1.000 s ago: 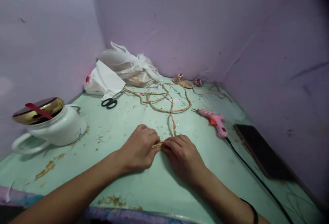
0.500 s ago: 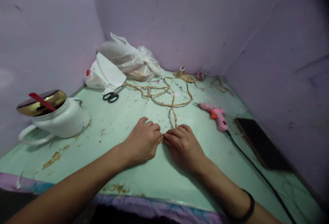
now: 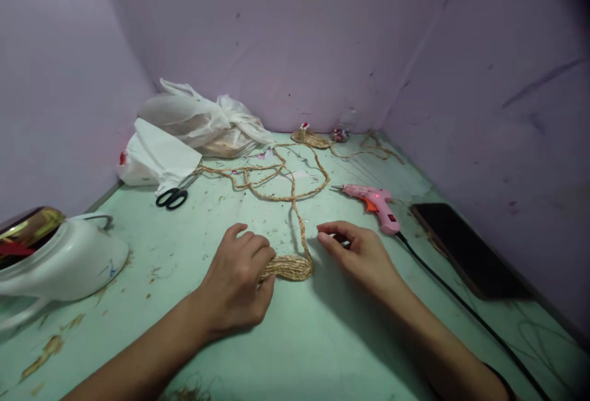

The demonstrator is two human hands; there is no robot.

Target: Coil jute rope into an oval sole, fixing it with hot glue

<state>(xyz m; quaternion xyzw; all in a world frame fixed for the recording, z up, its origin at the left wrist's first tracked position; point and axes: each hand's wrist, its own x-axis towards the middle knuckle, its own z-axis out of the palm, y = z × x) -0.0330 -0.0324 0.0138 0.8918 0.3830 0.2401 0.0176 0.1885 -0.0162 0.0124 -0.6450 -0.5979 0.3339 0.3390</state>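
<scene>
- A flat oval coil of jute rope (image 3: 289, 268) is seen lying on the green table (image 3: 299, 346), near its middle and in front of the person. Half a second ago it was almost wholly covered by both hands; now most of it is exposed.
- The coil is pinned at its left end by the left hand (image 3: 235, 281), whose fingers are curled down over the edge. Nothing else is gripped by it.
- The right hand (image 3: 362, 253) has been drawn off the coil and is held just to the right of it, apart from it. Its fingers are loosely extended and nothing is seen in its grasp.
- So the coil is now kept in place by one hand only, with the other freed.
- A loose strand (image 3: 302, 229) runs from the coil's right end away to a tangle of rope farther back.
- A pink glue gun (image 3: 371, 198) lies just beyond the right hand, its black cable (image 3: 461, 310) trailing toward the near edge, beside a dark phone (image 3: 461, 247).
- Farther off are black scissors (image 3: 171, 197), a white plastic bag (image 3: 198, 120) and a white pot (image 3: 64, 263) at the left.
</scene>
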